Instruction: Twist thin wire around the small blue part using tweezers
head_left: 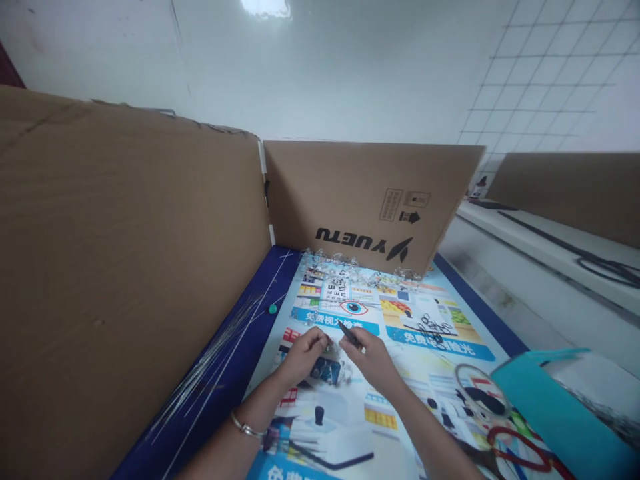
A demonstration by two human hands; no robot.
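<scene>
My left hand (305,355) is closed in a pinch above the printed sheet (345,407). What sits between its fingertips is too small to make out. Close beside it, my right hand (373,360) grips a slim dark pointed tool (349,334), whose tip points up and to the left; its exact kind does not show. The two hands are apart by a small gap. Below them on the sheet lie blurred clear bits (344,373).
Cardboard panels (130,253) stand at the left and back (320,193). Thin wires (215,353) and a green dot-like piece (273,309) lie left. Clear pieces (360,272) line the back. Black loops (436,327), a red-handled tool (520,437) and a teal box (565,413) are right.
</scene>
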